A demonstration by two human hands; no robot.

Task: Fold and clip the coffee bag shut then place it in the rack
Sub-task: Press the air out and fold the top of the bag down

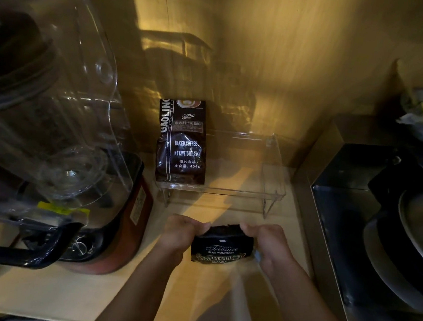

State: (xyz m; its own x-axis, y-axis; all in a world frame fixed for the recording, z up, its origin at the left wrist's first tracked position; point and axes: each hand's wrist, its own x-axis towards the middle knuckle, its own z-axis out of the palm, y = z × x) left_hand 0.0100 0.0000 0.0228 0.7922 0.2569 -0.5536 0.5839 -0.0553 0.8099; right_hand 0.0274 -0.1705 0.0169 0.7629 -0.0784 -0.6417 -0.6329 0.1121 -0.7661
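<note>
A small black coffee bag marked "Treasure Blue Mountain" stands on the wooden counter in front of me. My left hand grips its top left corner and my right hand grips its top right corner, with the top edge bent over between them. Behind it stands a clear acrylic rack on thin legs. A taller dark coffee bag reading "Baked Coffee" stands upright in the rack's left end. No clip shows in this view.
A large blender with a clear cover and red-black base fills the left side. A steel appliance with a round lid stands at the right. The wooden wall closes the back.
</note>
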